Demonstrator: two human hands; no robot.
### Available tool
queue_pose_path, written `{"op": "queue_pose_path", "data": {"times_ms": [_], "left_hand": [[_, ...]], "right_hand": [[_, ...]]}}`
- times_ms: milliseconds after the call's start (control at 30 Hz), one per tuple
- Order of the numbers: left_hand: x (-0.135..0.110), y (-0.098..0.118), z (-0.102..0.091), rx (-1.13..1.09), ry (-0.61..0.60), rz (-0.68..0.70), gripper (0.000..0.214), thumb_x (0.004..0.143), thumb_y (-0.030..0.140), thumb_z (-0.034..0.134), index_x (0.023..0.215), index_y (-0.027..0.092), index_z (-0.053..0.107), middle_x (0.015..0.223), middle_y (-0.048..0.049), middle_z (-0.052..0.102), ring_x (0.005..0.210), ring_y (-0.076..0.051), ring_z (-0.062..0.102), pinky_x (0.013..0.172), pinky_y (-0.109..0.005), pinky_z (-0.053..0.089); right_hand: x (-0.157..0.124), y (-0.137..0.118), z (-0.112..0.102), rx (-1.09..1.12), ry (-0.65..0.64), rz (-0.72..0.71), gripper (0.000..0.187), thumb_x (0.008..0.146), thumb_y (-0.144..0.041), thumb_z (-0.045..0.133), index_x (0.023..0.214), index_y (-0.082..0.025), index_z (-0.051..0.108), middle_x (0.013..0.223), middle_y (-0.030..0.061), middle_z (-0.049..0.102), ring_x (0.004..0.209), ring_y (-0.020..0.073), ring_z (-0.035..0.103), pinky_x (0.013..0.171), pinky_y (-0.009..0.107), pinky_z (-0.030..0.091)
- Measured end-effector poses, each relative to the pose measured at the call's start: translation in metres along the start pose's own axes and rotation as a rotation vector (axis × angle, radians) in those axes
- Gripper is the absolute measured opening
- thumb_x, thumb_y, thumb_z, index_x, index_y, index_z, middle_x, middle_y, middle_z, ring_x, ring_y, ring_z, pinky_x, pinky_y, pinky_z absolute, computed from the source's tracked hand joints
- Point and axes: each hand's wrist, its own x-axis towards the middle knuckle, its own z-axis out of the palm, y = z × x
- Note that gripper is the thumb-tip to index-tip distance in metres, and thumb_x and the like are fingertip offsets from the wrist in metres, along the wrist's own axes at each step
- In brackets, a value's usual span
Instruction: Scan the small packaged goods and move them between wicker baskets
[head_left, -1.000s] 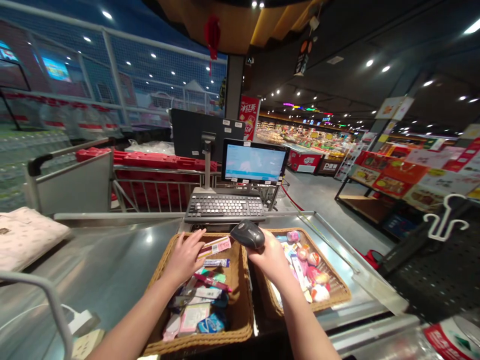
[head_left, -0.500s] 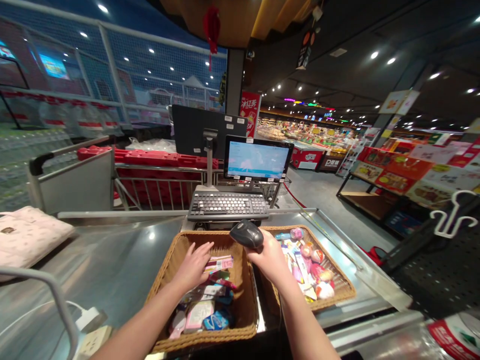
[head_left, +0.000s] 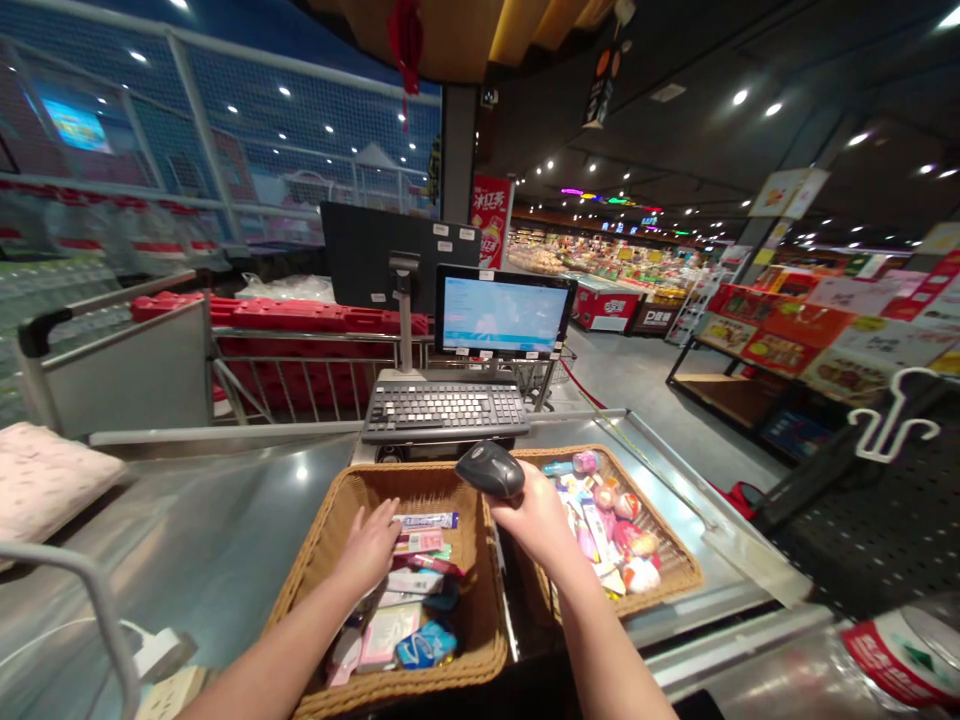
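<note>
My right hand (head_left: 534, 510) is wrapped round the handle of a black barcode scanner (head_left: 491, 470), its head pointing left above the gap between two baskets. My left hand (head_left: 369, 545) reaches into the left wicker basket (head_left: 289, 600), palm down, fingers stretched out. Its fingertips are at the left end of a slim purple-and-white packet (head_left: 430, 521); whether they touch it I cannot tell. Below lie a pink packet (head_left: 421, 541), a white packet (head_left: 412, 581) and a blue pack (head_left: 427, 645). The right wicker basket (head_left: 679, 585) holds several colourful small packages (head_left: 611, 520).
A black keyboard (head_left: 446, 408) and a lit screen (head_left: 504, 315) stand behind the baskets. A pale pink bag (head_left: 52, 490) lies on the metal counter (head_left: 217, 510) at left. A grey metal tube (head_left: 97, 575) curves at front left, near a white plug (head_left: 154, 650).
The view has shifted slightly. My left hand has drawn a little left, and the slim purple-and-white packet shows more plainly beside it. The scanner stays in my right hand.
</note>
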Motion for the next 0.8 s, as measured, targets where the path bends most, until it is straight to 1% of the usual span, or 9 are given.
{"op": "queue_pose_path", "data": {"times_ms": [133, 267, 333, 400, 467, 533, 633, 700, 800], "left_hand": [[0.002, -0.001, 0.001, 0.022, -0.001, -0.012, 0.052, 0.073, 0.008, 0.047, 0.122, 0.017, 0.063, 0.151, -0.0169, 0.04, 0.14, -0.028, 0.039, 0.115, -0.057, 0.025], [0.009, -0.001, 0.001, 0.0, 0.063, 0.033, 0.047, 0.079, 0.019, 0.048, 0.125, 0.018, 0.062, 0.152, -0.017, 0.038, 0.139, -0.03, 0.039, 0.113, -0.058, 0.027], [0.015, 0.004, -0.004, -0.032, 0.094, 0.056, 0.045, 0.081, 0.026, 0.05, 0.123, 0.018, 0.062, 0.151, -0.0173, 0.04, 0.138, -0.032, 0.041, 0.112, -0.059, 0.029], [0.024, 0.016, -0.014, -0.068, 0.126, 0.092, 0.045, 0.081, 0.031, 0.051, 0.123, 0.019, 0.063, 0.15, -0.0175, 0.042, 0.137, -0.032, 0.043, 0.111, -0.06, 0.029], [0.035, 0.036, -0.025, -0.107, 0.163, 0.149, 0.045, 0.082, 0.033, 0.053, 0.124, 0.021, 0.062, 0.149, -0.0166, 0.044, 0.136, -0.032, 0.043, 0.112, -0.06, 0.03], [0.046, 0.061, -0.037, -0.149, 0.211, 0.228, 0.044, 0.083, 0.032, 0.053, 0.125, 0.022, 0.06, 0.15, -0.0153, 0.044, 0.137, -0.031, 0.042, 0.112, -0.058, 0.03], [0.062, 0.104, -0.05, -0.208, 0.28, 0.349, 0.042, 0.086, 0.036, 0.053, 0.126, 0.024, 0.058, 0.151, -0.0139, 0.042, 0.138, -0.03, 0.04, 0.113, -0.058, 0.029], [0.071, 0.134, -0.055, -0.239, 0.273, 0.416, 0.043, 0.087, 0.036, 0.053, 0.128, 0.026, 0.056, 0.152, -0.0127, 0.041, 0.139, -0.03, 0.039, 0.113, -0.06, 0.027], [0.085, 0.176, -0.056, -0.285, 0.258, 0.482, 0.043, 0.088, 0.037, 0.053, 0.129, 0.026, 0.056, 0.151, -0.0131, 0.042, 0.138, -0.031, 0.04, 0.113, -0.062, 0.027]], "right_hand": [[-0.003, 0.002, -0.01, 0.005, 0.031, 0.019, 0.028, 0.068, -0.014, 0.063, 0.095, -0.019, 0.067, 0.096, 0.005, 0.071, 0.092, 0.0237, 0.065, 0.083, 0.033, 0.05], [-0.009, 0.009, -0.03, 0.0, 0.061, 0.047, 0.017, 0.07, -0.015, 0.062, 0.086, -0.02, 0.067, 0.089, 0.0031, 0.071, 0.083, 0.0209, 0.065, 0.078, 0.03, 0.051], [-0.014, 0.015, -0.043, -0.01, 0.086, 0.069, 0.013, 0.071, -0.016, 0.062, 0.082, -0.019, 0.066, 0.086, 0.0028, 0.071, 0.081, 0.0204, 0.065, 0.075, 0.029, 0.051], [-0.018, 0.022, -0.058, -0.025, 0.12, 0.096, 0.012, 0.07, -0.016, 0.061, 0.081, -0.019, 0.065, 0.083, 0.0025, 0.07, 0.078, 0.0202, 0.065, 0.073, 0.03, 0.05], [-0.023, 0.03, -0.074, -0.043, 0.153, 0.123, 0.009, 0.071, -0.018, 0.061, 0.079, -0.019, 0.065, 0.08, 0.0026, 0.07, 0.076, 0.0203, 0.064, 0.072, 0.03, 0.05], [-0.029, 0.038, -0.092, -0.063, 0.188, 0.147, 0.008, 0.071, -0.021, 0.061, 0.078, -0.019, 0.065, 0.079, 0.0034, 0.069, 0.074, 0.0208, 0.064, 0.071, 0.031, 0.05], [-0.037, 0.049, -0.118, -0.085, 0.251, 0.178, 0.017, 0.071, -0.024, 0.063, 0.086, -0.018, 0.066, 0.085, 0.0052, 0.07, 0.078, 0.0221, 0.065, 0.073, 0.033, 0.051], [-0.043, 0.057, -0.134, -0.096, 0.286, 0.198, 0.019, 0.07, -0.026, 0.064, 0.087, -0.018, 0.067, 0.087, 0.0056, 0.071, 0.079, 0.0225, 0.065, 0.075, 0.033, 0.052], [-0.052, 0.067, -0.155, -0.109, 0.335, 0.23, 0.021, 0.07, -0.029, 0.065, 0.088, -0.018, 0.068, 0.088, 0.0065, 0.072, 0.081, 0.0234, 0.066, 0.076, 0.034, 0.053]]}}
